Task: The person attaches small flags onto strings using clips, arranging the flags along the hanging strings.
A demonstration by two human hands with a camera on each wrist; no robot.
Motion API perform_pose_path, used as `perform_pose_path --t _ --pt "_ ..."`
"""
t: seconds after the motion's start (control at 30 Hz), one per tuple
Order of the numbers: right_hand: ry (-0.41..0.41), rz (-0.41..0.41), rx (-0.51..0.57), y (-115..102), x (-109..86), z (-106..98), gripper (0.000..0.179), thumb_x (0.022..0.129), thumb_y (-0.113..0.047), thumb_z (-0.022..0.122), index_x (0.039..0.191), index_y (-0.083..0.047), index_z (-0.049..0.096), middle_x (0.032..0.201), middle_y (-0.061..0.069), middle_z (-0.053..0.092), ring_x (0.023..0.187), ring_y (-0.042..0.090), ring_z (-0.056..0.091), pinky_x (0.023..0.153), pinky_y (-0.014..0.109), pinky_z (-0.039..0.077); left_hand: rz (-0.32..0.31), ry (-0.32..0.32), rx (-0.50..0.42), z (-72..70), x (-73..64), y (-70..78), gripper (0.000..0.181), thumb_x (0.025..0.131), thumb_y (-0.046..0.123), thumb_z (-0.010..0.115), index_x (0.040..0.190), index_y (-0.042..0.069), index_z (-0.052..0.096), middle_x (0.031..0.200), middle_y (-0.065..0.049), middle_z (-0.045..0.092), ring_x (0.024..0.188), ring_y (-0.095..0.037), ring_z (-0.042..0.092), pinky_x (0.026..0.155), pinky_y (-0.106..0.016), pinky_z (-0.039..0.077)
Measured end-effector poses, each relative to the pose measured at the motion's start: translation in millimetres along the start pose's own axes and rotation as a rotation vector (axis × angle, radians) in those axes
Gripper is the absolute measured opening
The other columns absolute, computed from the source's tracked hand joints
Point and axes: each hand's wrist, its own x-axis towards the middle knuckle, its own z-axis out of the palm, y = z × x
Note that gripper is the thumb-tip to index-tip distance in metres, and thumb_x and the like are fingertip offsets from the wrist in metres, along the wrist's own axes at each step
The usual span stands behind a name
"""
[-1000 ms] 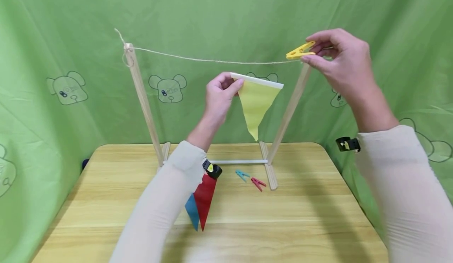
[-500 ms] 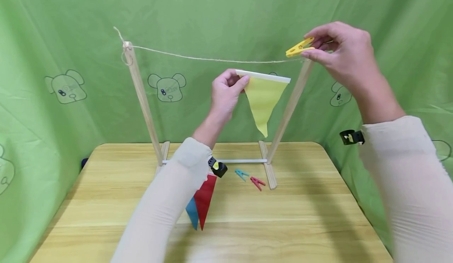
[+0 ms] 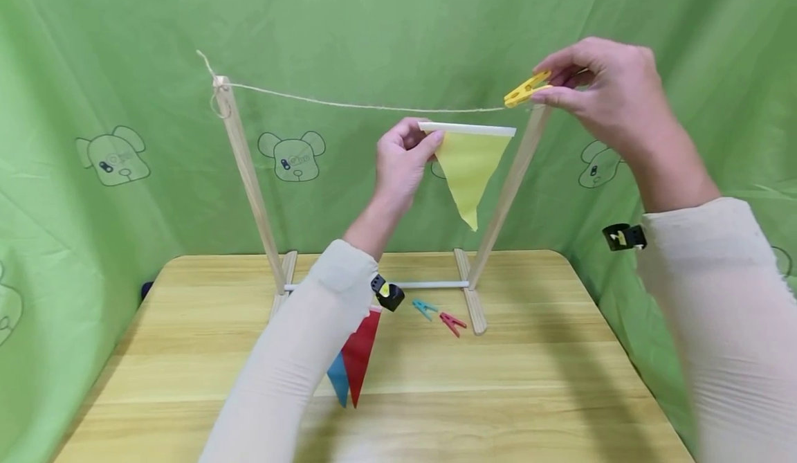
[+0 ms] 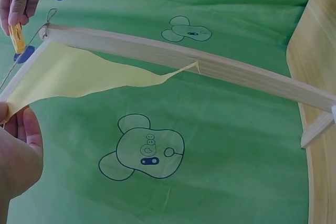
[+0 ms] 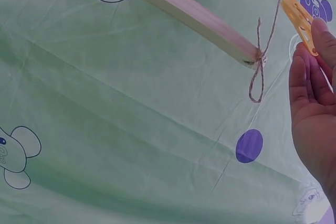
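Note:
A yellow pennant (image 3: 470, 165) with a white top strip hangs from my left hand (image 3: 401, 162), which pinches the strip's left end between thumb and fingers. Just above the pennant runs a string (image 3: 349, 106), tied between two wooden posts. My right hand (image 3: 607, 93) pinches a yellow clothespin (image 3: 524, 91) by its handle ends, its nose at the string near the right post (image 3: 513, 186). Whether the clothespin touches the string I cannot tell. In the left wrist view the pennant (image 4: 84, 72) narrows to a twisted tip. The right wrist view shows the clothespin (image 5: 298, 19) close beside the string.
A blue clothespin (image 3: 425, 309) and a red clothespin (image 3: 452, 323) lie on the wooden table (image 3: 498, 407). A red pennant (image 3: 362, 352) overlaps a blue pennant (image 3: 338, 380), partly hidden by my left sleeve. The left post (image 3: 245, 172) and a white crossbar (image 3: 429, 284) complete the frame.
My left hand has moved right and slightly up with the yellow pennant, whose top strip is now closer to level and nearer the string. The right hand has shifted slightly, still holding the yellow clothespin.

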Motion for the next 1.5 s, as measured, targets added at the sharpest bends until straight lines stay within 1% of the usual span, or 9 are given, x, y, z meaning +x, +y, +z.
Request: perform_pose_path --t 0.13,0.37,0.73,0.87,1.07,1.17,1.33,1.4,1.5 --pt "-0.014 -0.006 -0.033 -2 1.5 -3 0.027 0.089 -0.012 0.082 0.113 -0.001 0.077 0.09 -0.028 0.059 0.078 -0.006 0.058 0.073 0.0 0.048 0.011 -0.007 0.004 3.0 2.2 0.8 0.013 0.091 -0.009 0.072 0.102 -0.007 0.066 0.081 0.0 0.065 0.074 -0.009 0.061 0.067 -0.021 0.057" --pt "-0.072 0.014 -0.061 -5 4.7 -6 0.027 0.089 -0.017 0.082 0.112 -0.004 0.078 0.086 -0.031 0.059 0.075 -0.008 0.06 0.068 0.001 0.049 0.006 0.012 0.015 7.8 5.2 0.0 0.014 0.09 -0.008 0.073 0.102 -0.008 0.067 0.081 0.0 0.065 0.074 -0.011 0.061 0.067 -0.02 0.057" --pt "-0.131 0.02 -0.111 -4 9.8 -10 0.025 0.089 -0.019 0.082 0.111 -0.008 0.079 0.082 -0.034 0.058 0.073 -0.008 0.06 0.066 0.001 0.048 -0.011 0.031 0.015 15.2 6.8 0.4 0.018 0.09 -0.008 0.073 0.107 -0.009 0.067 0.082 0.0 0.066 0.073 -0.009 0.061 0.064 -0.018 0.056" --pt "-0.147 0.028 -0.12 -4 11.7 -12 0.025 0.089 -0.019 0.082 0.111 -0.009 0.08 0.081 -0.036 0.058 0.073 -0.009 0.06 0.065 0.001 0.048 -0.025 0.042 0.017 16.8 8.3 -0.1 0.016 0.09 -0.006 0.074 0.105 -0.006 0.068 0.084 -0.001 0.066 0.072 -0.007 0.061 0.066 -0.02 0.057" --pt "-0.177 0.039 -0.128 -4 13.1 -11 0.024 0.089 -0.02 0.082 0.112 -0.01 0.079 0.08 -0.035 0.058 0.073 -0.01 0.061 0.065 0.001 0.048 -0.027 0.05 0.019 18.3 8.0 -0.2 0.016 0.09 -0.006 0.074 0.105 -0.008 0.068 0.083 0.0 0.066 0.072 -0.007 0.061 0.068 -0.022 0.057" --pt "-0.185 0.029 -0.158 -4 12.7 -11 0.024 0.09 -0.02 0.081 0.111 -0.011 0.08 0.082 -0.031 0.061 0.073 -0.01 0.06 0.064 0.002 0.048 -0.033 0.054 0.02 19.4 7.5 -1.0 0.016 0.09 -0.006 0.074 0.105 -0.007 0.068 0.082 0.001 0.065 0.072 -0.007 0.061 0.069 -0.024 0.058" --pt "-0.189 0.001 -0.192 -2 12.1 -10 0.022 0.09 -0.019 0.081 0.11 -0.01 0.08 0.095 0.0 0.077 0.072 -0.013 0.059 0.064 0.002 0.049 -0.039 0.052 0.015 22.4 8.0 -2.3 0.015 0.09 -0.006 0.074 0.104 -0.006 0.069 0.082 0.0 0.065 0.073 -0.007 0.061 0.08 -0.038 0.062" --pt "-0.192 -0.011 -0.197 -2 12.0 -10 0.022 0.09 -0.018 0.08 0.11 -0.009 0.08 0.103 0.012 0.077 0.072 -0.013 0.059 0.064 0.002 0.048 -0.038 0.053 0.008 23.4 8.0 -2.4 0.014 0.089 -0.007 0.074 0.103 -0.005 0.069 0.082 0.0 0.065 0.072 -0.007 0.062 0.079 -0.036 0.063" --pt "-0.193 -0.029 -0.199 -2 12.1 -8 0.021 0.09 -0.018 0.081 0.109 -0.009 0.08 0.104 0.014 0.078 0.072 -0.014 0.058 0.064 0.001 0.048 -0.033 0.053 0.007 23.7 7.8 -2.8 0.014 0.089 -0.007 0.074 0.103 -0.006 0.069 0.08 0.001 0.065 0.071 -0.007 0.061 0.071 -0.027 0.06"
